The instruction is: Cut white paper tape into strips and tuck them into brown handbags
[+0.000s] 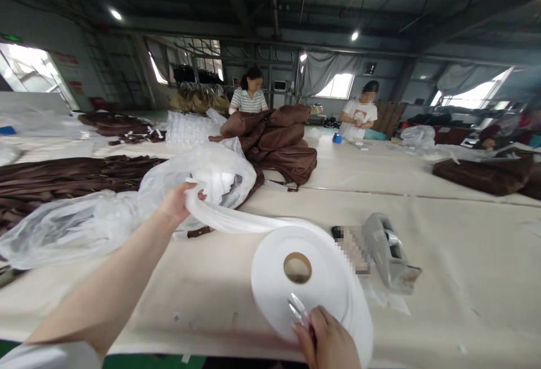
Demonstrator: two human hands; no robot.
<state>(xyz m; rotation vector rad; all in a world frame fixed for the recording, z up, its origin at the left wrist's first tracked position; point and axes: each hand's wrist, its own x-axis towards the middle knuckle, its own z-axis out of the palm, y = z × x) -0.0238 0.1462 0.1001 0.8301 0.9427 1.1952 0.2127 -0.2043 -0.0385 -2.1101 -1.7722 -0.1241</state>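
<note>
White strip (230, 218) fills one left hand (180, 203); one right hand (327, 338) grips one scissors (299, 310).

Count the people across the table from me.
2: a person in a striped shirt behind the brown pile, and a person in a white top farther right. Others may be hidden; the far right is too blurred to tell.

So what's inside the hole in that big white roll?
Inside the white roll is a brown core, with a beige surface showing through. Whatever lies under the roll itself is covered.
</note>
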